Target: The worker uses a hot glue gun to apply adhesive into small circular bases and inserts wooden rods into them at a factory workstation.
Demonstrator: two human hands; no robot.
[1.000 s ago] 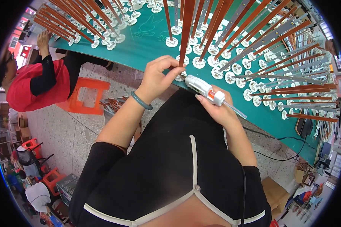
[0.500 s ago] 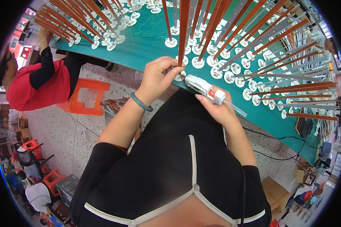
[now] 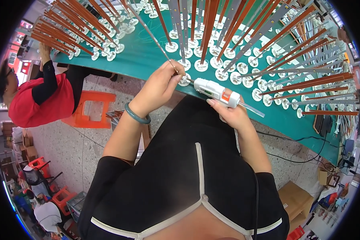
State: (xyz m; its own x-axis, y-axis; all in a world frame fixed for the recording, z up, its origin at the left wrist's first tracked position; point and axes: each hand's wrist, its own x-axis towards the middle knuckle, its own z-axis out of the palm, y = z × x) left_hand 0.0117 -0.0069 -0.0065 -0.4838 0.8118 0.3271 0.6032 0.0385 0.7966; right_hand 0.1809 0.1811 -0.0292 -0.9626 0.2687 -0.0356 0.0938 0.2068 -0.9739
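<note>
My left hand (image 3: 161, 86) pinches the lower end of a thin upright strip (image 3: 150, 34), which leans to the left. Just under its fingertips a round white base (image 3: 185, 81) sits at the near edge of the green table (image 3: 124, 66). A white and orange hot glue gun (image 3: 210, 89) is gripped in my right hand (image 3: 233, 115). Its nozzle points left, right beside that base; whether it touches cannot be made out. A clear glue stick (image 3: 252, 109) pokes out of the gun's back end.
Crowded brown and grey strips on white bases (image 3: 201, 65) fill the table ahead and to the right. Another group (image 3: 74, 30) stands at the far left, near a person in red (image 3: 46, 98). An orange stool (image 3: 93, 110) and black cables (image 3: 292, 160) flank me.
My left hand has moved left and turned the strip, so its narrow edge shows instead of its broad brown face. The glue gun has tipped flatter, its nozzle now visible beside the base.
</note>
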